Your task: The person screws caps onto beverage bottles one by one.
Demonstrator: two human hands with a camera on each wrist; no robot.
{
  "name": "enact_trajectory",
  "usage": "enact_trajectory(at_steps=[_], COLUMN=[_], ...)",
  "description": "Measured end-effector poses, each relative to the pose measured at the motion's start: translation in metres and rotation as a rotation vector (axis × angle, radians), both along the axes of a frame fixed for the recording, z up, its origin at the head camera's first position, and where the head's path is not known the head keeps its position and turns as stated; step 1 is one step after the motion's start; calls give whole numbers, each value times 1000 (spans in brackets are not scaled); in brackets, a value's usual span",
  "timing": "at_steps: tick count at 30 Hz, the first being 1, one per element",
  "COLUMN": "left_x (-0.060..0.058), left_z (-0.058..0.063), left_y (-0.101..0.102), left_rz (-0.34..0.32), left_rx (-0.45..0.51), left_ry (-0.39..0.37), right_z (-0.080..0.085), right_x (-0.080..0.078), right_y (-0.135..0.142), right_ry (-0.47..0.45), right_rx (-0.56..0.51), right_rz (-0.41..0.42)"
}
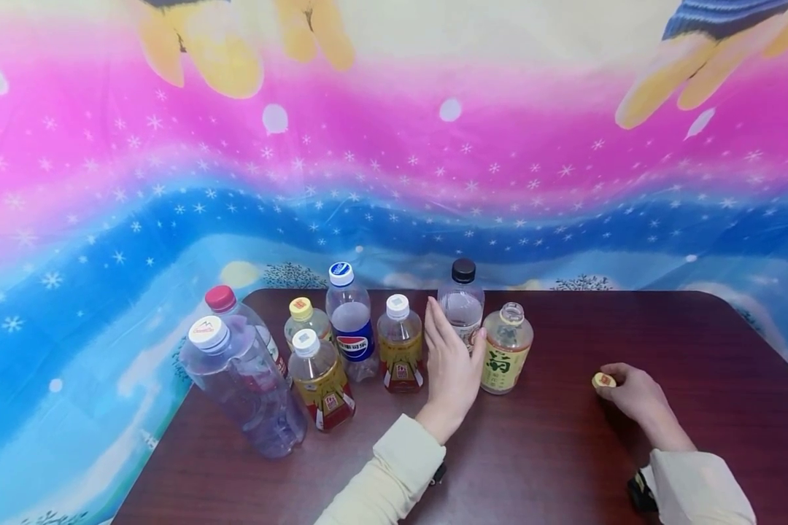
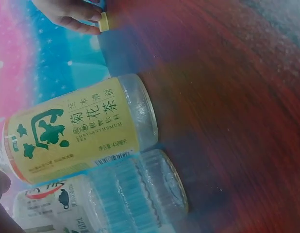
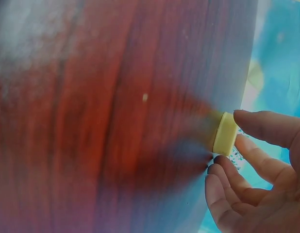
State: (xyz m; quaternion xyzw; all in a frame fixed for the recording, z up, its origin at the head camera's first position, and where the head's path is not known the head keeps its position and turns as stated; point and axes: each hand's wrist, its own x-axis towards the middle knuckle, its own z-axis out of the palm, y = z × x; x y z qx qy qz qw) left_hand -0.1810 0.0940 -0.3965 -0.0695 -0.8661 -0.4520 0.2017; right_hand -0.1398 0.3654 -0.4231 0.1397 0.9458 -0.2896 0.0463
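Note:
Between its thumb and fingers, my right hand pinches a yellow bottle cap low over the right part of the table; the right wrist view shows the cap at the fingertips. My left hand is held upright with fingers straight, its thumb close by the chrysanthemum tea bottle. That bottle stands uncapped, its yellow label facing the left wrist camera. Just behind the left hand is a clear bottle with a black cap, partly hidden by the fingers.
Left of my left hand stand two amber drink bottles with white caps, a Pepsi bottle and a yellow-capped bottle. Farther left are a large clear bottle and a red-capped bottle. A printed backdrop hangs behind the table.

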Motion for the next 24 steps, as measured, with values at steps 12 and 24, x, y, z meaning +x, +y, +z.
enact_trajectory(at_steps=[12,24], left_x=[13,10], left_z=[-4,-16], left_y=[0,16], left_rz=[-56,-54], left_rx=[-116,-376], left_ry=[562,560], right_z=[-2,-1], right_x=[0,1], right_y=[2,2], right_ry=[-21,-40], right_rx=[-5,-25], right_rz=[-14,-32])
